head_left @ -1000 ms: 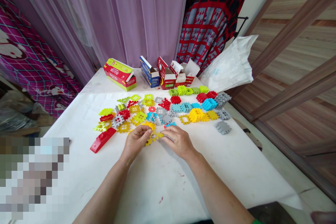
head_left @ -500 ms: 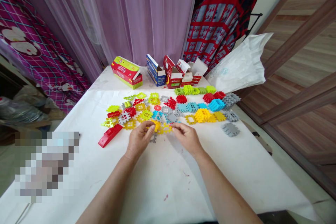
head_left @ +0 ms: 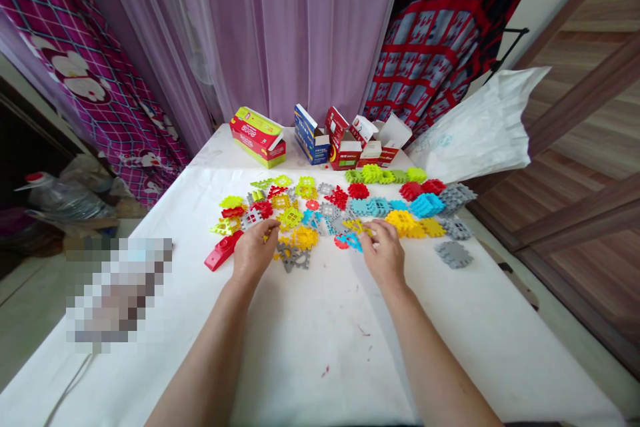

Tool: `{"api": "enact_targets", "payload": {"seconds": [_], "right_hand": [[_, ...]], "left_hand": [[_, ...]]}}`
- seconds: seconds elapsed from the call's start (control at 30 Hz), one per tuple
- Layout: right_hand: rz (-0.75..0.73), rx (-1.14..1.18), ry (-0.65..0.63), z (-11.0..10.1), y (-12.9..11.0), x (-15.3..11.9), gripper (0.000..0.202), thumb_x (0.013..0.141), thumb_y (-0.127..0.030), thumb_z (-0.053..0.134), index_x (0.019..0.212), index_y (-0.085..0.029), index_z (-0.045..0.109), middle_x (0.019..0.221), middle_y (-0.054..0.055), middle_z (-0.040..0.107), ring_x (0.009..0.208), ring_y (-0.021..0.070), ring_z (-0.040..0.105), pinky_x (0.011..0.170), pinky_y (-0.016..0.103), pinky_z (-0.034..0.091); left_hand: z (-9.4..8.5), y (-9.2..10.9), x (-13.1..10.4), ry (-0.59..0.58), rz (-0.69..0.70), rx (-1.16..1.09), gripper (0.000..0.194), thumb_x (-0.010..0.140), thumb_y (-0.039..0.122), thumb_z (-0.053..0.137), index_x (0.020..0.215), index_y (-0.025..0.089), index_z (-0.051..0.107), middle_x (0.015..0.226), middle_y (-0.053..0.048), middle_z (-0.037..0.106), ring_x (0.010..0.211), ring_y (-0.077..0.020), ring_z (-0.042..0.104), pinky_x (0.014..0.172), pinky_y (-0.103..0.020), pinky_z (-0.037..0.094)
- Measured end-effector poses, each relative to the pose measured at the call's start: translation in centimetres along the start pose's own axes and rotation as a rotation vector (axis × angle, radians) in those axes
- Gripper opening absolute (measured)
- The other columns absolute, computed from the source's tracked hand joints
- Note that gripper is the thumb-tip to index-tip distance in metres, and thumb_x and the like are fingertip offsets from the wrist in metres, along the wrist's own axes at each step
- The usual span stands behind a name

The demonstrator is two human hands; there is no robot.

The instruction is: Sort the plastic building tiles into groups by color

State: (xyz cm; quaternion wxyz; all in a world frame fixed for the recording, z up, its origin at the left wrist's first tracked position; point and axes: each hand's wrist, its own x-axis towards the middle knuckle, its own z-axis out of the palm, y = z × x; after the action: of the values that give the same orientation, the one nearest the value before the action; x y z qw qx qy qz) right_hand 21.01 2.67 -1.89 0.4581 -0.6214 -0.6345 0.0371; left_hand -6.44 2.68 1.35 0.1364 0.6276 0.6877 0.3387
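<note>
My left hand point(head_left: 255, 250) is closed, thumb and fingertips together, at the front left of a pile of toothed plastic building pieces. Whatever it may pinch is hidden. Just right of it lie a yellow piece point(head_left: 305, 237) and a grey piece point(head_left: 296, 259). On the other side, my right hand point(head_left: 385, 250) closes its fingertips on a yellow openwork building piece point(head_left: 356, 227). Below that piece are a blue piece point(head_left: 354, 241) and a red round piece point(head_left: 341, 242). The red elongated piece point(head_left: 223, 251) lies left of my left hand.
Sorted rows of green pieces point(head_left: 371, 173), blue pieces point(head_left: 427, 204) and yellow pieces point(head_left: 400, 222) stand at the right. A grey stack point(head_left: 453, 254) sits near the right edge. Behind are several cartons point(head_left: 257, 137) and a white bag point(head_left: 473, 130) on the white-covered table point(head_left: 310, 340).
My hands have moved apart. The right one has carried the yellow openwork piece rightward, and the left has moved away from the yellow piece near its fingers. The whole view has shifted slightly.
</note>
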Motion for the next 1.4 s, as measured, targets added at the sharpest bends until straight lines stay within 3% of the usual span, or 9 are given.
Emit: {"api": "enact_targets", "payload": {"seconds": [0.17,0.27,0.43,0.67,0.8,0.93,1.07,1.17,1.4], "right_hand": [[-0.378,-0.07,-0.401,1.9,-4.3,-0.6,0.031,0.082,-0.021,0.06,0.112,-0.026,0.066,0.121,0.008,0.061,0.11,0.0246,0.056,0.095,0.04,0.047],[-0.45,-0.158,-0.516,3.0,-6.2,-0.8,0.036,0.08,-0.025,0.067,0.116,-0.027,0.065,0.135,0.011,0.051,0.122,0.03,0.047,0.099,0.048,0.042],[-0.462,-0.195,-0.546,3.6,-7.1,-0.9,0.017,0.082,-0.026,0.068,0.099,-0.025,0.069,0.134,0.01,0.053,0.125,0.0301,0.044,0.099,0.049,0.041],[-0.408,-0.063,-0.476,3.8,-6.0,-1.4,0.015,0.088,-0.022,0.058,0.102,-0.023,0.066,0.125,0.009,0.061,0.117,0.0264,0.052,0.099,0.046,0.041],[-0.375,0.045,-0.414,4.0,-5.4,-1.5,0.018,0.092,-0.023,0.048,0.1,-0.022,0.065,0.11,0.009,0.067,0.104,0.0238,0.059,0.093,0.041,0.045],[-0.244,0.18,-0.325,3.6,-5.7,-1.4,0.025,0.095,-0.028,0.04,0.1,-0.022,0.064,0.096,0.008,0.07,0.092,0.0216,0.064,0.083,0.035,0.05],[-0.088,0.288,-0.177,3.0,-5.7,-1.0,0.027,0.094,-0.031,0.039,0.109,-0.022,0.061,0.103,0.008,0.069,0.096,0.0206,0.064,0.085,0.034,0.051],[-0.107,0.284,-0.161,2.6,-5.5,-1.1,0.026,0.092,-0.031,0.043,0.11,-0.021,0.06,0.104,0.009,0.068,0.093,0.0207,0.064,0.08,0.033,0.052],[-0.284,0.18,-0.228,2.9,-5.8,-1.9,0.047,0.085,-0.03,0.059,0.13,-0.019,0.051,0.12,0.013,0.061,0.106,0.0255,0.059,0.094,0.041,0.048]], "left_hand": [[0.3,-0.1,-0.2,-0.028,0.04,0.027,0.022,0.085,0.031,0.052,0.097,0.029,0.071,0.094,-0.001,0.076,0.083,-0.0204,0.069,0.069,-0.027,0.048],[0.6,0.0,-0.4,-0.053,0.08,0.025,0.023,0.086,0.031,0.051,0.098,0.028,0.071,0.095,-0.002,0.076,0.082,-0.0203,0.069,0.07,-0.028,0.048],[0.9,0.5,-0.7,-0.087,0.123,0.067,0.024,0.088,0.033,0.05,0.098,0.026,0.071,0.095,-0.004,0.075,0.089,-0.0229,0.067,0.074,-0.031,0.048],[1.2,1.6,-1.3,-0.156,0.425,0.041,0.024,0.086,0.034,0.057,0.102,0.026,0.072,0.103,-0.006,0.074,0.097,-0.0237,0.063,0.087,-0.035,0.046],[1.2,1.7,-1.3,-0.237,0.482,-0.043,0.02,0.083,0.032,0.061,0.098,0.027,0.074,0.1,-0.007,0.074,0.093,-0.0236,0.063,0.087,-0.037,0.046],[1.5,1.8,-1.5,-0.201,0.321,-0.114,0.017,0.081,0.031,0.062,0.093,0.028,0.074,0.089,-0.006,0.076,0.086,-0.0221,0.065,0.082,-0.034,0.047],[2.1,2.2,-1.7,-0.144,-0.091,-0.456,0.02,0.072,0.04,0.068,0.083,0.024,0.071,0.071,-0.001,0.073,0.066,-0.0178,0.066,0.063,-0.027,0.049],[2.1,2.7,-1.5,-0.185,-0.319,-0.754,0.032,0.064,0.049,0.072,0.077,0.019,0.066,0.058,0.002,0.066,0.049,-0.0124,0.059,0.048,-0.022,0.044],[1.4,4.0,-1.8,-0.296,-0.383,-0.902,0.043,0.055,0.049,0.078,0.075,0.018,0.056,0.052,0.005,0.062,0.038,-0.0068,0.05,0.037,-0.017,0.03]]}}
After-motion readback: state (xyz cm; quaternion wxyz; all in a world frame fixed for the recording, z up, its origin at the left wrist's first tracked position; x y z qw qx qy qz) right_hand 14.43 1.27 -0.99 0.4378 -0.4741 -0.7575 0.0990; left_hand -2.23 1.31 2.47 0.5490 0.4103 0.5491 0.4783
